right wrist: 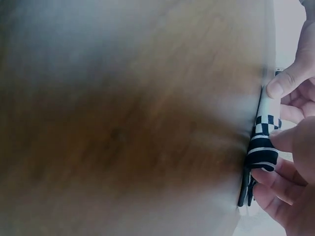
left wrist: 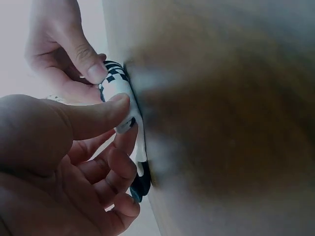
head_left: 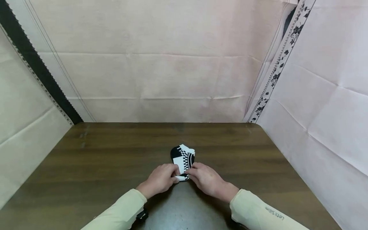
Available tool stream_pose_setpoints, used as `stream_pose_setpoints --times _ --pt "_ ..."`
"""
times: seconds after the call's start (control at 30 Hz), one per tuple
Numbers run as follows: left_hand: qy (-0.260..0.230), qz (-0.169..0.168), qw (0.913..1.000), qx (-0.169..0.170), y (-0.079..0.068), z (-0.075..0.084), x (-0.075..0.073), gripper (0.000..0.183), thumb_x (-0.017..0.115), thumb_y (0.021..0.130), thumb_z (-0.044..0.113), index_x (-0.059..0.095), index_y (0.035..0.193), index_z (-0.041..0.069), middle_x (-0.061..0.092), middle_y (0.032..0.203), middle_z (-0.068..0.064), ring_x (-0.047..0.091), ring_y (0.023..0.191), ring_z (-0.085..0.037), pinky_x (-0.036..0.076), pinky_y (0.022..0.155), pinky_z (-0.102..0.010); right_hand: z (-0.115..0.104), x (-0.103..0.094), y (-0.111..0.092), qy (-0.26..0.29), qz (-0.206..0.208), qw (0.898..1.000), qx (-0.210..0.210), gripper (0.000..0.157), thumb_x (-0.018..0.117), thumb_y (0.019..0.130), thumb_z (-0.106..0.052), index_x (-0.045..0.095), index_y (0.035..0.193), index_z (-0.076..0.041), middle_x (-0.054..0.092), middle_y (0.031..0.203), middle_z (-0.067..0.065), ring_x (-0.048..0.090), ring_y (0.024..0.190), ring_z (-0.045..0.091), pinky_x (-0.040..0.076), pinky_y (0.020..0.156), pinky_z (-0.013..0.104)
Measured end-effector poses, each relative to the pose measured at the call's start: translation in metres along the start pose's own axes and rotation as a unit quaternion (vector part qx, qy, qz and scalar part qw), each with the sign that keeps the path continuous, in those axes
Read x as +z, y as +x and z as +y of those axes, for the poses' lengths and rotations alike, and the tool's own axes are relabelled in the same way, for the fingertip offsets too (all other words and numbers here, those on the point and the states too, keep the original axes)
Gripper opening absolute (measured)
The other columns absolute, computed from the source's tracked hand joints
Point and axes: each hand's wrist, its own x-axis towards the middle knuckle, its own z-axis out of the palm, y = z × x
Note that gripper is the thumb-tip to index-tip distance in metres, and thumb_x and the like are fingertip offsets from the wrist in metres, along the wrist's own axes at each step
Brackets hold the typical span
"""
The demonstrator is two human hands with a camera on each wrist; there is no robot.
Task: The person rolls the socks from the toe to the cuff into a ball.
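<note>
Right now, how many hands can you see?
2: the left hand at the near left side of the checkered sock bundle, the right hand at its near right.

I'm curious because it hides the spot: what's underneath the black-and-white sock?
The sock lies on the brown table, which shows around it. The surface directly beneath is covered, so I can't tell if anything else is there. The left hand and right hand hold the near end.
</note>
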Motion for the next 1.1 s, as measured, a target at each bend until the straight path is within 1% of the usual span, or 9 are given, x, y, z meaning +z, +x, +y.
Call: stream_pose_setpoints --times 0.13,0.33,0.47,0.6,0.77,0.97,1.1 --pt "-0.001 -0.004 1.0 0.0 0.0001 0.0011 -0.0022 0.015 0.077 0.088 0.011 0.064 0.083 0.016 0.056 0.077 0.008 0.05 0.069 -0.011 0.044 0.066 -0.031 0.0009 -0.0029 0.0011 -0.01 -0.005 1.0 -0.003 0.018 0.077 0.089 -0.013 0.076 0.107 -0.015 0.061 0.098 -0.002 0.057 0.086 0.013 0.051 0.074 0.029" --pt "-0.003 -0.017 0.9998 -0.011 0.0 0.0007 -0.0023 0.012 0.077 0.09 0.012 0.066 0.086 0.016 0.058 0.079 0.009 0.051 0.07 -0.011 0.045 0.069 -0.03 -0.0004 -0.0015 -0.0009 -0.034 -0.004 0.999 -0.003 0.023 0.082 0.085 -0.015 0.072 0.106 -0.014 0.06 0.098 -0.002 0.057 0.087 0.013 0.052 0.077 0.029" --pt "-0.007 -0.013 0.9999 -0.007 -0.0007 -0.0007 -0.003 0.013 0.077 0.089 0.012 0.066 0.085 0.016 0.057 0.078 0.009 0.05 0.069 -0.011 0.045 0.068 -0.031 -0.0019 -0.0019 0.0007 -0.057 0.003 0.998 -0.022 0.021 0.082 0.084 -0.015 0.071 0.101 -0.014 0.061 0.093 -0.001 0.057 0.084 0.014 0.052 0.076 0.031" --pt "-0.009 -0.006 0.9998 -0.014 -0.0023 -0.001 -0.0051 0.015 0.078 0.088 0.013 0.065 0.082 0.017 0.056 0.075 0.009 0.05 0.068 -0.01 0.044 0.067 -0.03 -0.0023 -0.0013 0.0039 -0.067 -0.01 0.997 -0.033 0.016 0.08 0.087 -0.015 0.071 0.1 -0.013 0.062 0.094 0.0 0.058 0.085 0.015 0.052 0.078 0.031" --pt "-0.004 0.001 0.9997 -0.023 -0.0042 0.0015 -0.0057 0.016 0.082 0.085 0.016 0.066 0.085 0.015 0.054 0.078 0.006 0.049 0.071 -0.012 0.043 0.067 -0.03 -0.0026 -0.0008 0.0028 -0.044 -0.023 0.999 -0.019 0.016 0.079 0.088 -0.014 0.074 0.103 -0.012 0.065 0.098 0.0 0.06 0.088 0.014 0.053 0.079 0.029" --pt "-0.008 0.005 0.9998 -0.017 -0.0043 0.0025 -0.0054 0.023 0.085 0.081 0.013 0.065 0.092 0.015 0.055 0.08 0.005 0.049 0.073 -0.012 0.043 0.067 -0.031 -0.0015 0.0001 0.002 0.006 -0.023 1.0 0.009 0.019 0.077 0.09 -0.01 0.074 0.108 -0.011 0.066 0.104 0.002 0.061 0.094 0.015 0.054 0.083 0.03" --pt "-0.002 0.003 0.9999 -0.015 -0.0026 0.0027 -0.0049 0.022 0.084 0.082 0.012 0.065 0.09 0.016 0.055 0.079 0.007 0.05 0.072 -0.011 0.043 0.066 -0.031 0.0001 0.0009 0.0007 0.003 -0.016 1.0 0.01 0.019 0.075 0.091 -0.008 0.073 0.109 -0.01 0.064 0.104 0.003 0.06 0.093 0.016 0.054 0.083 0.031"
